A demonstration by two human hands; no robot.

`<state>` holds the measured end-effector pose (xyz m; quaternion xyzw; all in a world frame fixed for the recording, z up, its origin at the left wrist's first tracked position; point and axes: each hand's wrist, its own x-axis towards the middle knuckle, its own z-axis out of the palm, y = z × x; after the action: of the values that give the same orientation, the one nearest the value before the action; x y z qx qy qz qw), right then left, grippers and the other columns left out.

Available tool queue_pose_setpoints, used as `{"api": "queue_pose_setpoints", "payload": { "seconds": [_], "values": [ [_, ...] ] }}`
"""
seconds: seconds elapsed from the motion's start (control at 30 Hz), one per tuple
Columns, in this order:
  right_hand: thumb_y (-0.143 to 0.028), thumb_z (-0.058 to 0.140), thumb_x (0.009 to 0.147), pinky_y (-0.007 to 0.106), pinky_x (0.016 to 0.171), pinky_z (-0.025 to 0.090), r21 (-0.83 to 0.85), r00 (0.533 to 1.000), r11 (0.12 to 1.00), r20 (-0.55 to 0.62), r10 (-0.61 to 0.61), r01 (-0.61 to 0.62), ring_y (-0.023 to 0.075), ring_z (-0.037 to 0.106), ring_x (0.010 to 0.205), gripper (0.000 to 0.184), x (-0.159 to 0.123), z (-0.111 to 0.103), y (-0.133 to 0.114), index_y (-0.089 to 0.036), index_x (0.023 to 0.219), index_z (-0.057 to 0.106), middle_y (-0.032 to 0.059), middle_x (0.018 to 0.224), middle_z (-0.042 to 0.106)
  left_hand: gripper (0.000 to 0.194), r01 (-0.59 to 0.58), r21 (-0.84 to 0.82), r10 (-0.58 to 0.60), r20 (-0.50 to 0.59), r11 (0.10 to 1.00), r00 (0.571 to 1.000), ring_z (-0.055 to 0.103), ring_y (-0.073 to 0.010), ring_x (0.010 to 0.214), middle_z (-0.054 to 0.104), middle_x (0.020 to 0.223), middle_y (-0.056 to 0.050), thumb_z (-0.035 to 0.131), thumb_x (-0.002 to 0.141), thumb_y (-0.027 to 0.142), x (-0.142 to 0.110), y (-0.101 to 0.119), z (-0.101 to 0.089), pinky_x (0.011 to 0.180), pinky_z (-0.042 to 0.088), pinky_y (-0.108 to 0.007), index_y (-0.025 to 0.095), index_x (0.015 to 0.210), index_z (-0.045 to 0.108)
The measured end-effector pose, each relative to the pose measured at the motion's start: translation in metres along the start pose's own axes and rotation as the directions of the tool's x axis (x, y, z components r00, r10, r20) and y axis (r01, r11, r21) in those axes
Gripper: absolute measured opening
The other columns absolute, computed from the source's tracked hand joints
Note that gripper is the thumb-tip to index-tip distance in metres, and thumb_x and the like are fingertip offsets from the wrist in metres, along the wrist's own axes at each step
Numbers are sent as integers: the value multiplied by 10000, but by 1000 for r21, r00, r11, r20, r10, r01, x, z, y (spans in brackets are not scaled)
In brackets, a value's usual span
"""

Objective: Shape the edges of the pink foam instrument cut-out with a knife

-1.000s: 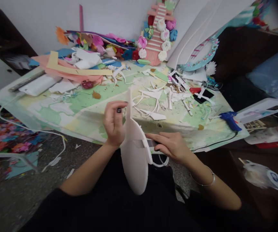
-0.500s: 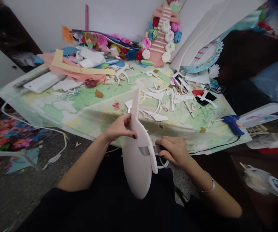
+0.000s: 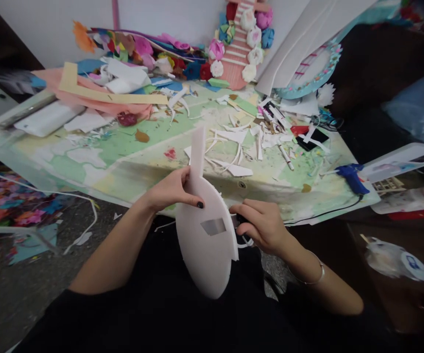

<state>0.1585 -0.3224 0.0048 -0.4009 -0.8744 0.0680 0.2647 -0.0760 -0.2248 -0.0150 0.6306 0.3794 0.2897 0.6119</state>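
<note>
A white foam board piece (image 3: 200, 255), rounded like a paddle with a narrow straight stem at the top, stands tilted over my lap. My left hand (image 3: 175, 191) grips it near the base of the stem, thumb on the near face and the other fingers behind. In my right hand (image 3: 265, 225) is a utility knife (image 3: 239, 219); my fingers cover most of its dark handle. Its wide metal blade (image 3: 214, 226) shows on the near face of the foam, close to the right edge. Along that edge a thin strip (image 3: 234, 247) of foam runs down to a stepped end.
White foam offcuts (image 3: 234, 147) lie scattered across the painted table (image 3: 123, 169). A blue glue gun (image 3: 354, 177) rests at the right edge, its cord trailing along the front. Paper sheets (image 3: 112, 95) and paper flowers (image 3: 217, 49) fill the back. A white cable (image 3: 42, 189) hangs at left.
The edge strip, which stood away from the board, now sits nearer to it. More of the blade shows on the near face. The view has shifted slightly, and both hands keep their hold.
</note>
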Motion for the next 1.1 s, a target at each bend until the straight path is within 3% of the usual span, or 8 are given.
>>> {"api": "queue_pose_setpoints", "payload": {
  "seconds": [0.23,0.4,0.6,0.87,1.1],
  "values": [
    [-633,165,934,252,557,341,-20,999,999,21,34,-33,136,501,603,707,4,-4,-6,-118,952,649,49,687,584,614,41,99,-37,-46,994,998,584,-164,705,606,766,-7,865,426,245,1,2,-5,567,473,-261,139,949,561],
    [-613,174,949,253,570,351,49,993,999,119,8,-13,149,540,661,679,9,-7,-4,-142,1187,602,54,761,613,638,28,194,-27,-8,981,1000,580,-152,618,604,700,5,863,443,255,4,5,-12,512,449,-243,141,1000,571],
    [-584,181,967,249,578,339,118,982,993,189,-16,-6,139,521,649,625,12,-10,-2,-208,1232,604,34,738,584,597,-104,26,104,-2,994,995,522,-107,622,545,702,36,885,352,225,9,-3,-5,517,422,-211,146,827,533],
    [-569,200,972,241,655,386,218,973,974,232,15,-67,137,562,719,602,9,-8,4,-206,1266,581,48,815,630,593,-90,-34,90,-17,995,996,498,-94,626,522,712,40,886,335,202,12,-16,-6,523,425,-200,156,781,499],
    [-545,201,983,239,600,347,196,975,979,221,8,-53,129,521,657,578,8,-5,8,-226,1277,583,32,759,596,604,-100,-41,100,7,994,995,457,-63,561,505,663,58,888,331,232,13,-15,-4,480,395,-178,168,739,448]
  ]
}}
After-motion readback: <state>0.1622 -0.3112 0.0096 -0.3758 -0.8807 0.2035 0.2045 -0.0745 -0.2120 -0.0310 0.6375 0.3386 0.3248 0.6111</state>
